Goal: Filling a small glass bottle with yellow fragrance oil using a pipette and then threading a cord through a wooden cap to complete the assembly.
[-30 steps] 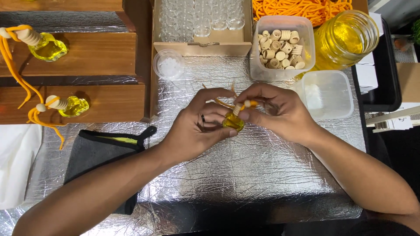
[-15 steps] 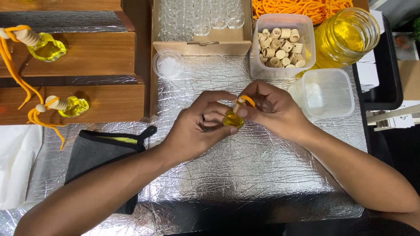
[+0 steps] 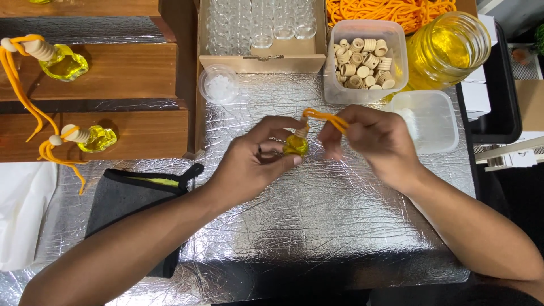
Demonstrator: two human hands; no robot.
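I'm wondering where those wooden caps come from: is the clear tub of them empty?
No, the clear tub behind the hands holds a heap of wooden caps.

It was a small craft workshop for bottling scented oil. The foil-covered tabletop (image 3: 317,226) carried a box of empty glass vials (image 3: 260,22), a tub of wooden caps (image 3: 362,62), orange cords (image 3: 385,8) and a jar of yellow liquid (image 3: 447,51) along its far edge. Finished bottles (image 3: 65,62) lay on wooden steps (image 3: 124,73) at the left.

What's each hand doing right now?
Left hand: closed on the small yellow bottle.
Right hand: pinching the orange cord that runs to the bottle's top.
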